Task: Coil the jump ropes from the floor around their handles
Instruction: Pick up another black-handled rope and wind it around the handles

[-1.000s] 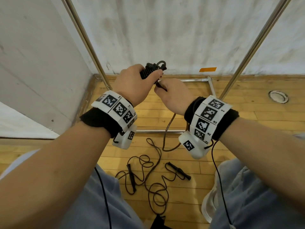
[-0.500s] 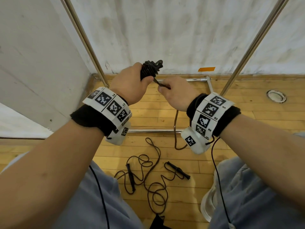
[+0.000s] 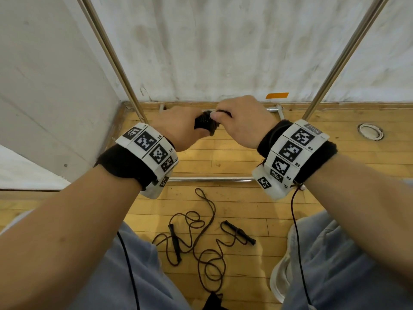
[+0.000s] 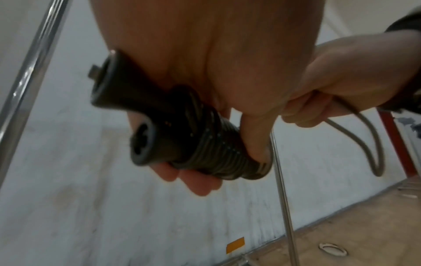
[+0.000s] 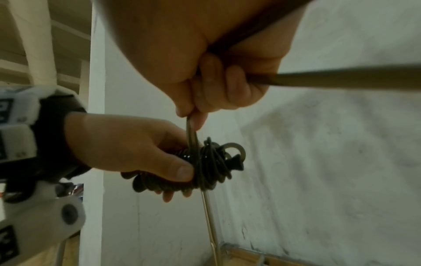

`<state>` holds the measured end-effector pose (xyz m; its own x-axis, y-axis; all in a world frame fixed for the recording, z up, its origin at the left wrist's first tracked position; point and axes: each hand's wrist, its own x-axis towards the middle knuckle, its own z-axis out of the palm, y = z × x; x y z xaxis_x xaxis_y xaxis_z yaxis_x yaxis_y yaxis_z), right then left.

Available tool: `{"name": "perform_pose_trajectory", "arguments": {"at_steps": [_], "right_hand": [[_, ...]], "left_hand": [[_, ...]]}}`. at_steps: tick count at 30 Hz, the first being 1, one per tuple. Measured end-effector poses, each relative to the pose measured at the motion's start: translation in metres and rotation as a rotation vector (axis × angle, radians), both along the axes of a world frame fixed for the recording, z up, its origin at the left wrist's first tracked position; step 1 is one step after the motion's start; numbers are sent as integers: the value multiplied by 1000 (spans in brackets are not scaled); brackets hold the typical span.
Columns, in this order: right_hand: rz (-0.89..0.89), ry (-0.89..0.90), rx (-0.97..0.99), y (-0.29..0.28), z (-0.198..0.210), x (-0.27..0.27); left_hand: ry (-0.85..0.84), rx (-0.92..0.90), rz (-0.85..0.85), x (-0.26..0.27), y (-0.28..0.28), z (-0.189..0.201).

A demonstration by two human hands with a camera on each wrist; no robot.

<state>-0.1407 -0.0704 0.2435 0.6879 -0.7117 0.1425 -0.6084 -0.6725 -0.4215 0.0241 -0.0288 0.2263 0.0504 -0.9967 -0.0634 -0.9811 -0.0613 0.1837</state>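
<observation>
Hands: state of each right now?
Left hand: closed round the coiled handles.
Right hand: pinching the loose rope, laying it on the coil.

I have both forearms raised in front of me and converging, hands nearly touching at the fingertips. My left hand [image 3: 178, 126] is knuckles-up, fingers curled under and thumb [image 5: 180, 171] laid across the top of the coiled rope bundle [image 4: 205, 144] it grips; fingertips [image 4: 200, 187] show beneath the bundle. My right hand [image 3: 243, 119] sits just beside it, on its thumb side, fist closed, thumb and forefinger [image 5: 193, 115] pinching the free rope strand [image 5: 192, 136] directly above the bundle. The remaining right fingers are curled into the palm. Both wrists are roughly level, each banded with a marker cuff.
</observation>
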Motion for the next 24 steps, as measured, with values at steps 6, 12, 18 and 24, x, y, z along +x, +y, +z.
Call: {"name": "perform_pose_trajectory", "arguments": {"at_steps": [6,12,18,24], "right_hand": [[-23,-137,70,-7,9,-7],[-42,-446,317,-6,23,-8],[28,-625,689,-14,23,-15],[-32,-805,924,-16,7,-9]], "left_hand": [[143,22,-213,-9,12,14],[435,-162,-168,-17,24,26],[680,-156,-131,-23,32,37],[772,-200,-81,-29,34,46]]}}
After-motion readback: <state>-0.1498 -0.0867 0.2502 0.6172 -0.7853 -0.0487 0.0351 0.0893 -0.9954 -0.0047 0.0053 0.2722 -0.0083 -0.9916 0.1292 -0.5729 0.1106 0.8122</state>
